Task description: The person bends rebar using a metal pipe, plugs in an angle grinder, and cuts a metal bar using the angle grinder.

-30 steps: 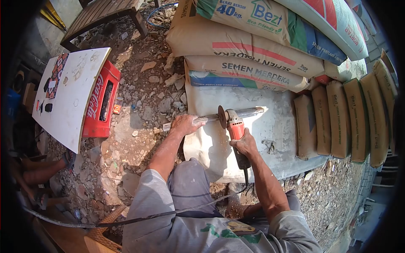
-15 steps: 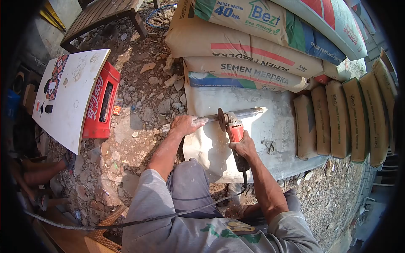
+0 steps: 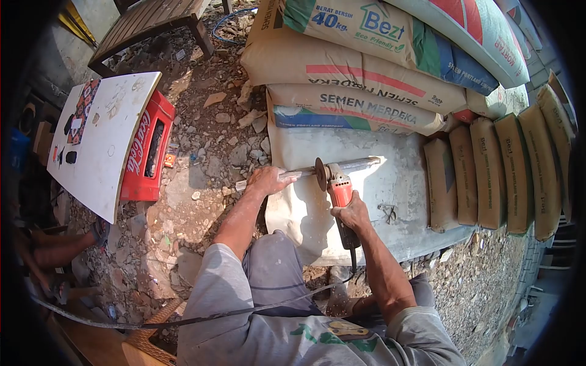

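My right hand [image 3: 352,211] is wrapped round the body of a red and black angle grinder [image 3: 341,194]. Its cutting disc [image 3: 321,174] stands upright against a long, narrow greyish strip [image 3: 354,165], whose material I cannot make out. Nearer the strip's left end, my left hand [image 3: 268,181] grips it, fingers closed over the top. The strip lies across a pale sheet [image 3: 305,226], its right end in bright sunlight. From the grinder's rear, a black cord [image 3: 293,299] runs left over my lap.
Cement bags [image 3: 366,73] are stacked ahead, and more bags [image 3: 488,174] stand in a row at right. At left, a white board [image 3: 104,134] rests on a red crate [image 3: 146,149]. A wooden bench [image 3: 146,27] is behind. Another person's leg [image 3: 64,247] shows at far left.
The view has shifted very slightly. Both hands keep their holds, and the grinder's disc stays at about the same spot on the strip.
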{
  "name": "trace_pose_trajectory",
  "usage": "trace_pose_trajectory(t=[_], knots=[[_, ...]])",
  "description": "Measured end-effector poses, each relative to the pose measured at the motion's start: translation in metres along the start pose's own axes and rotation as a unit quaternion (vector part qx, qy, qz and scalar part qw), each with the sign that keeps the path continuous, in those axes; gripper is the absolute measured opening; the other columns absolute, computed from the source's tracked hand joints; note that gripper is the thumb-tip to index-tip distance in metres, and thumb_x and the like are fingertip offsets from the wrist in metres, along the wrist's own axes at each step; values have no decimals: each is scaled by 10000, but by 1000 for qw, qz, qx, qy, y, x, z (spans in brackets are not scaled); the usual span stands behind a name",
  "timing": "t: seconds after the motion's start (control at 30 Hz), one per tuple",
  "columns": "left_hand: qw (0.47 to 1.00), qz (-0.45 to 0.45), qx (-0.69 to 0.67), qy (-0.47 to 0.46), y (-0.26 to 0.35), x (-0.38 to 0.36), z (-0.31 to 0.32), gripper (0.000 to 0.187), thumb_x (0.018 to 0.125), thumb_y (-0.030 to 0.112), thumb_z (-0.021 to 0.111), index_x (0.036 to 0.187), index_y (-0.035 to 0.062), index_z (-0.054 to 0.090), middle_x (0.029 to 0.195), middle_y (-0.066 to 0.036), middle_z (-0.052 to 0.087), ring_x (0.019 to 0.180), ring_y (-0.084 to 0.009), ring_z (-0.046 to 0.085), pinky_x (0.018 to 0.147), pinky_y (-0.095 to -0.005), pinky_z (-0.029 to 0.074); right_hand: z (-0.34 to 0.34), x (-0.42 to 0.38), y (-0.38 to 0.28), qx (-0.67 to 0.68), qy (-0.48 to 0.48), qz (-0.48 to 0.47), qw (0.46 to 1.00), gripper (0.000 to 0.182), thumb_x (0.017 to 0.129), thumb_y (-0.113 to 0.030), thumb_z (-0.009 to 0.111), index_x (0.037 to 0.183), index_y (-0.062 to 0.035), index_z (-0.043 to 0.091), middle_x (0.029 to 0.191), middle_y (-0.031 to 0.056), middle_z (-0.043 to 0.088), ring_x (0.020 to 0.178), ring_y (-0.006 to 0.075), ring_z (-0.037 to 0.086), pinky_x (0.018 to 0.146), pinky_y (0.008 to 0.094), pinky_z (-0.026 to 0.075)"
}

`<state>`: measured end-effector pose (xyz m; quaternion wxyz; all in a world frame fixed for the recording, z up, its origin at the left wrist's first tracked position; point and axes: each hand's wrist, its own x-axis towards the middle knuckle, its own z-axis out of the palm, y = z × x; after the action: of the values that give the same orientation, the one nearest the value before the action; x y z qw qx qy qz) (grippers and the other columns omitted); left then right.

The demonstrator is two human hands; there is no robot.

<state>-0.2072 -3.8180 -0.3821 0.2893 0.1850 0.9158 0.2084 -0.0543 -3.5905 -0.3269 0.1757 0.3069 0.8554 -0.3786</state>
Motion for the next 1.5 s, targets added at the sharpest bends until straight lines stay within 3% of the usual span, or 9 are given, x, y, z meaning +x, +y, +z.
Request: trace_pose_trajectory(t=[1.1,1.5], knots=[[999,-18,-26,-8,-2,2,0,634,752,671,561,1115,164,676,1080,-163,658,1048,-326,608,935,-438,431,1,0,-6,21,1,8,1000,688,559,-269,699,1110,65,457,909,242,624,813,345,635,736,384,512],[997,3,-27,70,1,-8,14,564,745,629,600,1074,180,688,1002,-160,675,974,-331,630,850,-440,481,7,1,-4,27,6,22,999,668,559,-263,708,1091,54,456,899,226,622,799,328,635,724,380,512]])
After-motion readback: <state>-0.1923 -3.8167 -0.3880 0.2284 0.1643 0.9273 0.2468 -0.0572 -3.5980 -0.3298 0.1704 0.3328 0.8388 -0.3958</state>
